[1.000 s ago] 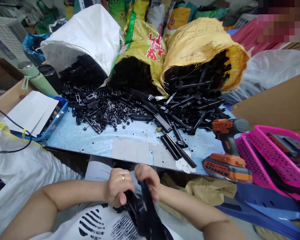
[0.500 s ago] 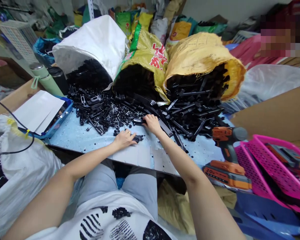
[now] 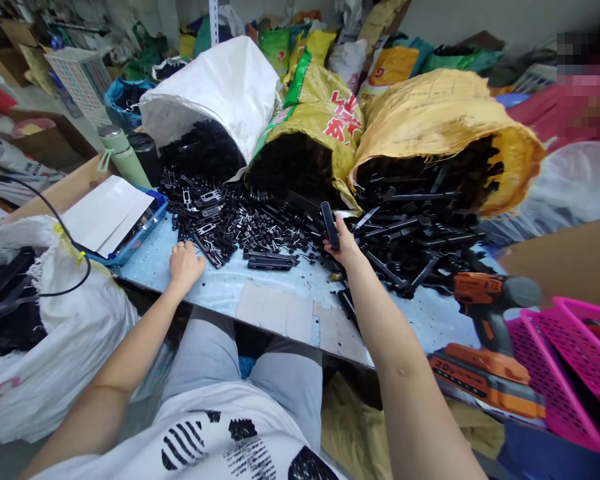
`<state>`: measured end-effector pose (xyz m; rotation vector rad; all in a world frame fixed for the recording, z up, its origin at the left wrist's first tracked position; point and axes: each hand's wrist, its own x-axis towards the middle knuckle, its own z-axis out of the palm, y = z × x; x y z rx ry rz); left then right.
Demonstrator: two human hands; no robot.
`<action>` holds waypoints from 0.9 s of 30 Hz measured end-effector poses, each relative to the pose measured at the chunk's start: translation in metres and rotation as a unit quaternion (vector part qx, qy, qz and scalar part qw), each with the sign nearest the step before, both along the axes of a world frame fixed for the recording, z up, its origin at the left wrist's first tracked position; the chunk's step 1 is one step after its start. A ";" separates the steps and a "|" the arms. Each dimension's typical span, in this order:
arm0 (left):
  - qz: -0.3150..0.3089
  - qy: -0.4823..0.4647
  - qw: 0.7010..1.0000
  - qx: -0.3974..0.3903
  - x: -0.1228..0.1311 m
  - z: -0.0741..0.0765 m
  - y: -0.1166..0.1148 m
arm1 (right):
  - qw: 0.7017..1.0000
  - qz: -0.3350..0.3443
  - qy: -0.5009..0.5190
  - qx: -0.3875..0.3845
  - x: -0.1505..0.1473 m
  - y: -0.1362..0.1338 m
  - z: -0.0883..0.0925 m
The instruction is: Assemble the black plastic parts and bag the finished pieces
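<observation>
My right hand grips a long black plastic piece with rounded ends, held up tilted over the heap. At the left edge of the pile of small black clips, my left hand is lowered with its fingers curled; their tips are hidden, so what they hold cannot be seen. Between the hands, long black plastic parts lie side by side on the blue tabletop. Behind them spreads a heap of small black pieces with metal pins.
A white sack, a yellow-green sack and an orange-yellow sack spill black parts onto the table. At the right stand a cordless drill and pink baskets. A blue tray and a green bottle are left.
My left hand has moved left, away from the black parts at the front, to the clip pile. My right hand has risen and moved right with the long black piece. The view has shifted.
</observation>
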<state>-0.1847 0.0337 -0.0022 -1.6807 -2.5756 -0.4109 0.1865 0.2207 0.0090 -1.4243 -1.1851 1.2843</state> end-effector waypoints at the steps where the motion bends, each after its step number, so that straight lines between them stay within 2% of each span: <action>1: 0.000 0.003 1.000 -0.031 -0.010 -0.002 -0.004 | 0.999 0.000 0.036 -0.020 -0.001 -0.001 0.002; 3: -0.010 0.007 0.998 -0.058 -0.019 -0.006 -0.009 | 0.995 -0.014 0.090 -0.034 -0.003 -0.003 0.007; 5: -0.023 0.013 1.000 -0.017 -0.017 -0.005 -0.007 | 0.994 -0.037 0.105 -0.010 -0.007 -0.005 0.011; 7: -0.071 0.020 0.996 0.040 -0.009 -0.001 0.001 | 0.995 -0.039 0.083 0.030 -0.010 -0.011 0.014; 9: -0.175 0.031 0.983 0.048 0.002 0.005 0.016 | 0.996 -0.005 0.067 0.062 -0.015 -0.022 0.017; 11: -0.271 0.052 0.961 0.006 0.011 0.009 0.035 | 0.994 0.043 0.076 0.068 -0.021 -0.039 0.020; 12: -0.298 0.065 0.952 -0.016 0.014 0.010 0.044 | 0.992 0.064 0.088 0.061 -0.024 -0.049 0.021; 14: -0.316 0.079 0.945 -0.039 0.017 0.011 0.059 | 0.989 0.093 0.110 0.034 -0.028 -0.071 0.023; 16: -0.310 0.057 0.949 -0.013 0.020 0.011 0.064 | 0.985 0.115 0.126 -0.006 -0.032 -0.092 0.023; 18: -0.309 -0.006 0.950 0.048 0.027 0.011 0.058 | 0.978 0.140 0.150 -0.046 -0.035 -0.112 0.020; 21: -0.346 -0.133 0.922 0.108 0.053 0.014 0.031 | 0.964 0.173 0.188 -0.079 -0.042 -0.139 0.013; 24: -0.372 -0.236 0.892 0.100 0.090 0.018 -0.003 | 0.956 0.194 0.199 -0.094 -0.056 -0.163 0.007; 27: -0.343 -0.347 0.870 0.074 0.119 0.020 -0.026 | 0.955 0.195 0.205 -0.093 -0.070 -0.184 0.000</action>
